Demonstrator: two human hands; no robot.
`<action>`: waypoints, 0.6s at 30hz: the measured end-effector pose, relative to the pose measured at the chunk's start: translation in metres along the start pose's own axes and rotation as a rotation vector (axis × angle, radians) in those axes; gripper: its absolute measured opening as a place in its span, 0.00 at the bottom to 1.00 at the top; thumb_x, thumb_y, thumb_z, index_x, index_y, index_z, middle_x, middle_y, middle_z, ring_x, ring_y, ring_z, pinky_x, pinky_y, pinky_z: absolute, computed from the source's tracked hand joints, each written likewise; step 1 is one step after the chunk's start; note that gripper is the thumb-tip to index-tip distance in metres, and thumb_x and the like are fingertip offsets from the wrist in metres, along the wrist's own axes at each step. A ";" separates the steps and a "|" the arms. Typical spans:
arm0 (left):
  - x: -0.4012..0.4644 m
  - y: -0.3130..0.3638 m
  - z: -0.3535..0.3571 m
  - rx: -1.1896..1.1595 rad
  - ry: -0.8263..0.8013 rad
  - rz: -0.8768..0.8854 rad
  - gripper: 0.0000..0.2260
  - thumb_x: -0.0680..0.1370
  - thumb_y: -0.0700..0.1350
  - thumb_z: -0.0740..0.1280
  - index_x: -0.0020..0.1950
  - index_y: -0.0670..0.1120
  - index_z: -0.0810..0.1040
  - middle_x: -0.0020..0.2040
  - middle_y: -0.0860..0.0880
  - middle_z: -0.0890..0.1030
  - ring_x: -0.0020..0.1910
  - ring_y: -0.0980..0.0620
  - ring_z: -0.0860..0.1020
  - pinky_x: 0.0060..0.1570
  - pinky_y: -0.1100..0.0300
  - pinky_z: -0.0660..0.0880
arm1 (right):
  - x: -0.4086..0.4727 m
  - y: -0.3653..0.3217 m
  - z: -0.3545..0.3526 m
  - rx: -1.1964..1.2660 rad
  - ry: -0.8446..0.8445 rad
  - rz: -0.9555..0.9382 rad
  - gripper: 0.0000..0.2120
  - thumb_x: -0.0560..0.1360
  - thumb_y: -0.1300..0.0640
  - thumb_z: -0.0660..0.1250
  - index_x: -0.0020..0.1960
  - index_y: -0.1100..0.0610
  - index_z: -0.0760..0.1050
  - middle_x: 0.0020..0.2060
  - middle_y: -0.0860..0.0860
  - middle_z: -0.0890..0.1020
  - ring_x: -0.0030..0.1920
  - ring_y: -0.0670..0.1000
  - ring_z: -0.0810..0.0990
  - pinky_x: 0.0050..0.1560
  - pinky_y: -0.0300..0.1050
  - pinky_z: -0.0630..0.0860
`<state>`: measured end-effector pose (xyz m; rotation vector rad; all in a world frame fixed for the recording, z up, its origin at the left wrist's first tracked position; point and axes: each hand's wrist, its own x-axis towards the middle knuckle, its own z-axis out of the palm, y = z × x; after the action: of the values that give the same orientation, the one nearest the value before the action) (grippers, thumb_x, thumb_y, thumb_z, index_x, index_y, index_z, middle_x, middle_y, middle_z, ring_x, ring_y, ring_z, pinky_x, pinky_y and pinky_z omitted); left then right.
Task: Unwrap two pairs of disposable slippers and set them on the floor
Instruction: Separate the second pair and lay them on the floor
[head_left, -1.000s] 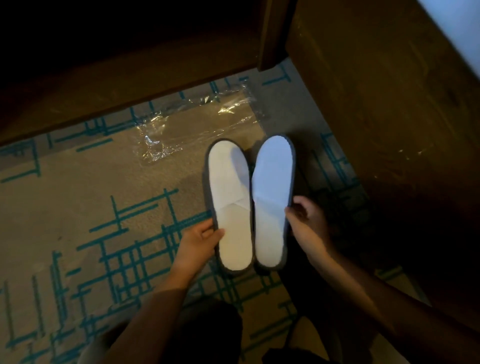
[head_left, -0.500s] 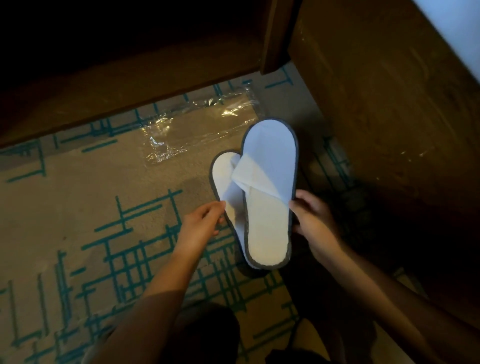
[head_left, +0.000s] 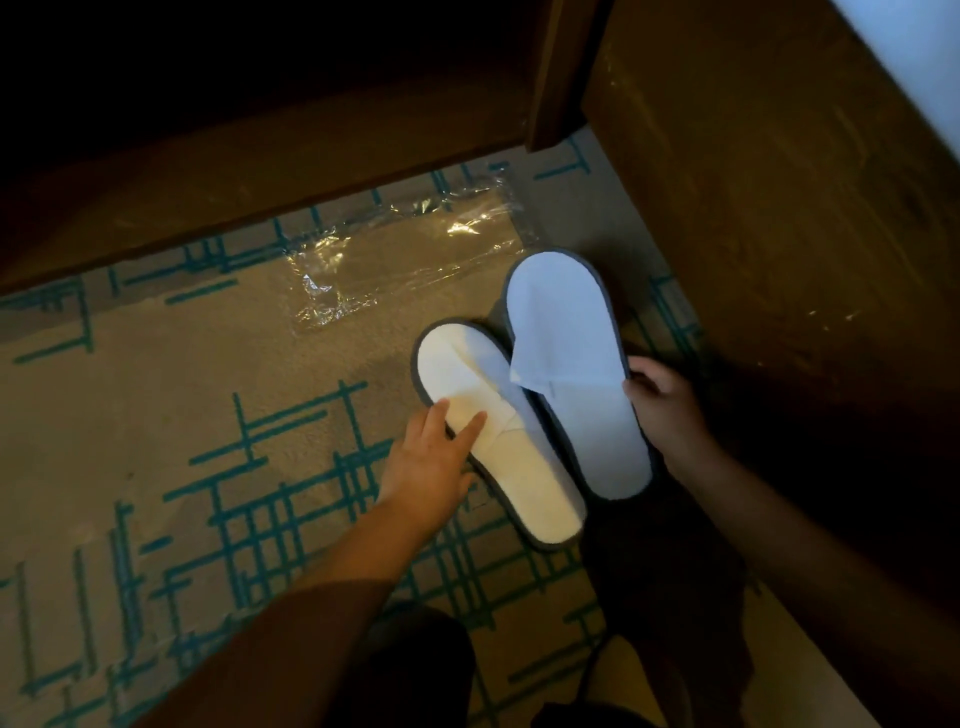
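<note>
Two white slippers with grey edging lie side by side on the patterned carpet (head_left: 156, 395), toes pointing far, heels near; the left slipper (head_left: 498, 441) sits a little nearer and angles leftward at its toe, while the right slipper (head_left: 571, 374) reaches farther and overlaps the left one's inner edge. The left hand (head_left: 426, 462) rests on the left slipper's outer side, its fingers (head_left: 470, 428) stretched out flat and loose over the folded upper, pressing rather than gripping; the right hand (head_left: 662, 400) is at the right slipper's outer edge about midway along, its fingers (head_left: 641, 376) curled around the rim, grasping it. Whether the right slipper lies fully flat on the carpet I cannot tell. A clear plastic wrapper (head_left: 410, 260), empty and crinkled, lies on the carpet just beyond the slippers to the far left; dark wooden furniture (head_left: 753, 208) stands along the far and right sides.
</note>
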<state>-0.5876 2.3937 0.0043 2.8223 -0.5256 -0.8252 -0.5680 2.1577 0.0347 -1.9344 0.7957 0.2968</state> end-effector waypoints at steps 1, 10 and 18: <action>-0.005 0.005 0.002 -0.077 0.069 0.013 0.28 0.75 0.49 0.64 0.73 0.49 0.60 0.73 0.38 0.59 0.70 0.38 0.61 0.66 0.44 0.69 | 0.000 -0.002 -0.001 -0.002 -0.014 -0.015 0.17 0.77 0.65 0.58 0.64 0.60 0.73 0.60 0.60 0.78 0.59 0.58 0.76 0.57 0.50 0.72; -0.017 0.007 0.015 0.017 0.113 0.282 0.28 0.72 0.50 0.65 0.71 0.49 0.64 0.75 0.40 0.60 0.73 0.39 0.60 0.67 0.42 0.67 | 0.006 -0.003 -0.010 -0.140 -0.093 -0.147 0.18 0.78 0.64 0.57 0.67 0.57 0.71 0.59 0.58 0.77 0.54 0.52 0.74 0.52 0.43 0.67; -0.023 0.024 0.020 0.155 -0.142 0.188 0.32 0.76 0.60 0.56 0.75 0.58 0.43 0.77 0.42 0.39 0.76 0.42 0.42 0.73 0.44 0.49 | 0.038 -0.021 -0.022 -0.420 -0.166 -0.318 0.16 0.79 0.65 0.54 0.65 0.58 0.71 0.60 0.58 0.76 0.57 0.54 0.74 0.51 0.43 0.67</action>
<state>-0.6234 2.3791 0.0045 2.8055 -0.8978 -0.9906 -0.5286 2.1297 0.0399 -2.3534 0.3220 0.4489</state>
